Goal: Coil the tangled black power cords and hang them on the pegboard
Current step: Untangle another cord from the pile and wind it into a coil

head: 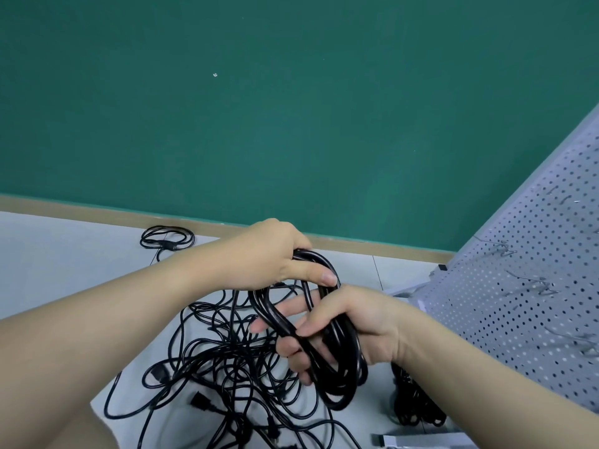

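I hold a coil of black power cord [342, 380] in both hands above the floor. My left hand [275, 254] grips the top of the coil, thumb pressed on the loops. My right hand [350, 325] holds the coil's middle, its fingers threaded through the loops. Below lies a tangled heap of black cords [220, 361] with plugs showing. The grey pegboard [518, 303] leans at the right, with metal hooks [544, 286] sticking out of it. Under my right forearm, a second bundle of black cord [411, 403] is partly hidden.
A small coiled cord [167, 238] lies on the pale floor near the wooden skirting [97, 212]. A green wall [259, 108] fills the upper view. A grey flat bar [418, 440] lies at the bottom right.
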